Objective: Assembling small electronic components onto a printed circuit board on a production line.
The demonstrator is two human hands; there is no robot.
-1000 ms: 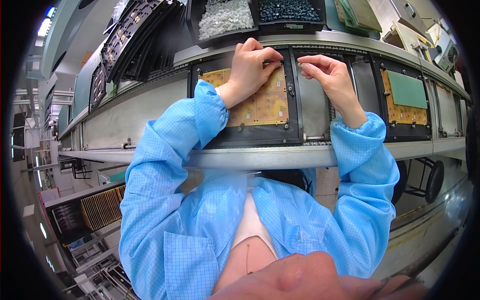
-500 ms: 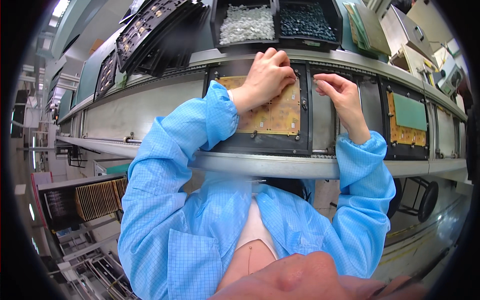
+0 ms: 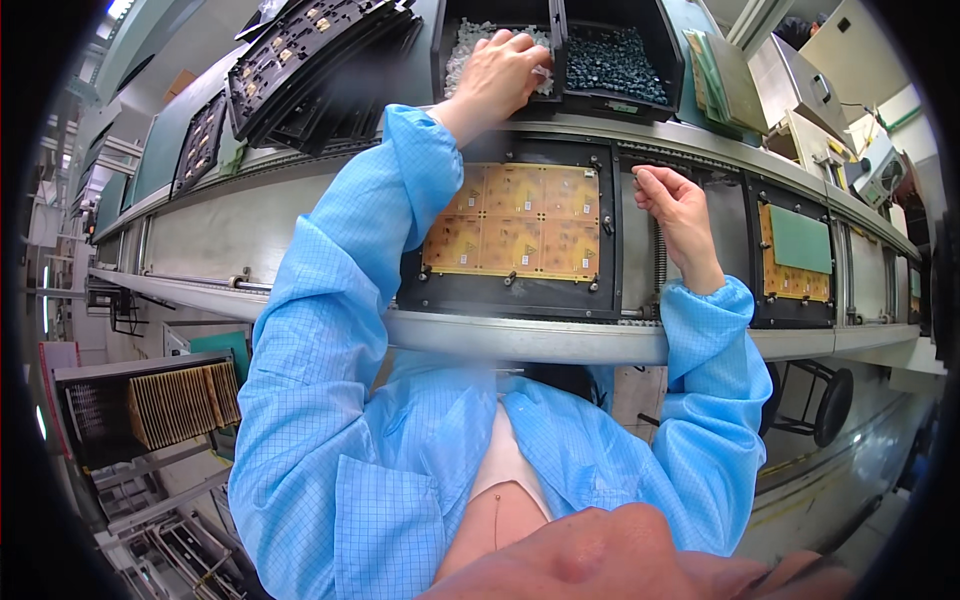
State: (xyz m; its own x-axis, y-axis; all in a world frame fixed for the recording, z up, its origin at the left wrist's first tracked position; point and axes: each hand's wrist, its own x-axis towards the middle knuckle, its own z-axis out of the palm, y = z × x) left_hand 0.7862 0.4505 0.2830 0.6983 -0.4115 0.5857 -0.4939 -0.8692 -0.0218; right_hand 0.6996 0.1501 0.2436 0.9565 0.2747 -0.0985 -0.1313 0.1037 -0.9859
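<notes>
My left hand [image 3: 497, 77] reaches over the front wall of a black bin, its fingers curled down among small white plastic parts [image 3: 475, 42]. Bits of white show at its fingertips. To the right of the board my right hand [image 3: 675, 205] is raised with thumb and forefinger pinched together; whatever is between them is too small to make out. Between my forearms lies an amber circuit board panel [image 3: 512, 222], divided into several sections. It sits flat in a black frame [image 3: 500, 292], held by small posts at its edges.
A second bin holds dark teal parts [image 3: 615, 65]. Black trays [image 3: 310, 60] are stacked at the back left. On the right, a green sheet [image 3: 802, 239] covers part of another amber board in its frame. A metal rail [image 3: 560, 340] runs along the near edge of the line.
My left hand has left the amber board and moved up and away into the bin of white parts. My right hand stays beside the frame, still pinched. The board is now uncovered.
</notes>
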